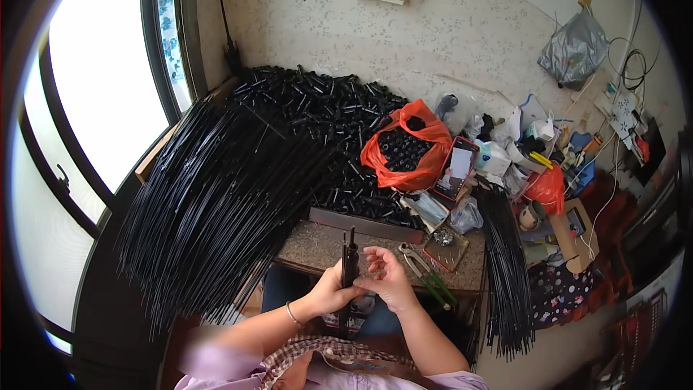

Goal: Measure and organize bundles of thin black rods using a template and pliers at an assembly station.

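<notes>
Black tube [349,263] stands upright between both hands at the near edge of the stone table [317,245]. Left hand [328,292] has its fingers wrapped closed around the tube's lower part. Right hand [388,278] sits just beside it, fingers curled toward the tube; whether they pinch a small part I cannot tell. Green-handled pliers [426,274] lie near the right hand. Big bundle of thin black rods [209,202] fans out to the left, with a red bag [408,148] of black caps behind. Risk, my guess: a loose grip lets the tube tilt or drop off the edge into the lap.
</notes>
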A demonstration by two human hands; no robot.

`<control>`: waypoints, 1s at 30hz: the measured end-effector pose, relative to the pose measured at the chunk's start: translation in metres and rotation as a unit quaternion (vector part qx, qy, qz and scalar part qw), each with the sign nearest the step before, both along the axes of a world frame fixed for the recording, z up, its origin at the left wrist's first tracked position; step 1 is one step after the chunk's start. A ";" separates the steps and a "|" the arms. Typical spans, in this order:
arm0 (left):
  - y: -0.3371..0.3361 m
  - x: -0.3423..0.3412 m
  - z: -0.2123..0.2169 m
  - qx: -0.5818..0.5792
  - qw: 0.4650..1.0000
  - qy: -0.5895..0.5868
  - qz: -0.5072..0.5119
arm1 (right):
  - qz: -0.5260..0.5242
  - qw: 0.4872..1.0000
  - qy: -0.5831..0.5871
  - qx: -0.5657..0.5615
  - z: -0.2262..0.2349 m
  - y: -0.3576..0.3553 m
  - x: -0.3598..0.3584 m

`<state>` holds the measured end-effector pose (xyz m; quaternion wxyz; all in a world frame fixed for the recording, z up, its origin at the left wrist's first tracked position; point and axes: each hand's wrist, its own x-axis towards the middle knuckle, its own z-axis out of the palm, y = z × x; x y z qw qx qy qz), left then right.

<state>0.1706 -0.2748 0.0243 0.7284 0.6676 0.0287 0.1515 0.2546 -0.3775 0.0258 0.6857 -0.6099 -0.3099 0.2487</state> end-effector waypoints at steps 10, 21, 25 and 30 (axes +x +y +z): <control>0.020 -0.003 0.051 0.114 0.984 -0.129 0.051 | -0.181 0.810 -0.558 0.017 0.064 -0.007 -0.039; 0.041 -0.021 0.055 0.134 0.983 -0.123 -0.004 | -0.192 0.606 -0.573 -0.517 -0.042 -0.080 -0.019; 0.045 -0.015 0.068 0.113 0.984 -0.139 -0.010 | -0.112 0.942 0.256 -0.185 -0.010 -0.062 -0.020; 0.065 -0.021 0.065 0.066 0.987 -0.144 0.034 | 0.006 0.965 -0.236 -0.112 0.044 -0.063 -0.045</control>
